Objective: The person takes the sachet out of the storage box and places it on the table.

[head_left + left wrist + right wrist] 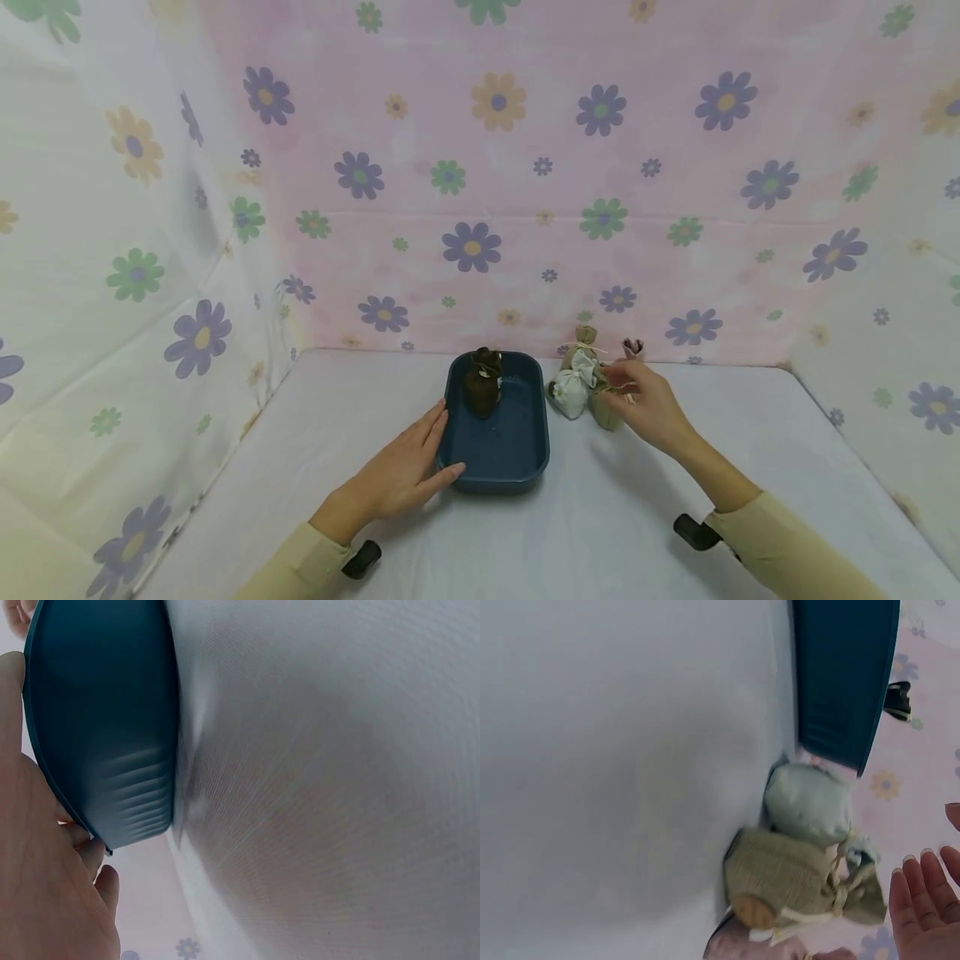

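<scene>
**Left hand steadies the tray while the right hovers at the pouches**

Where the flowered cloth [150, 275] folds down along the left side, we begin our sweep across a white tabletop [300, 467]. Our left hand [401, 475] lies flat there, fingers straight and together, their tips against the left wall of the dark blue tray [517, 467] and the thumb touching its near left corner. From the left wrist view the tray's blue outer wall fills the upper left, with the palm and fingers pressed along its rim; nothing is clasped.

Inside the tray, toward its far end, a dark brown drawstring pouch [483, 382] stands upright.

Just right of the tray a small cluster of pouches sits on the table. A white pouch [572, 393] stands nearest the tray, an olive-green burlap pouch [606, 410] is beside it on the near side, and a tan pouch [581, 346] stands behind them. A pinkish pouch [632, 347] sits farther back, near the pink flowered backdrop [525, 167].

Our right hand [651, 407] reaches over this cluster, fingers spread and loosely extended, just at the burlap pouch's tied neck. In the right wrist view the fingers are straight and apart from the pouch, gripping nothing, with the burlap pouch and white pouch touching one another. Pale yellow sleeves [780, 542] cover both forearms.
</scene>
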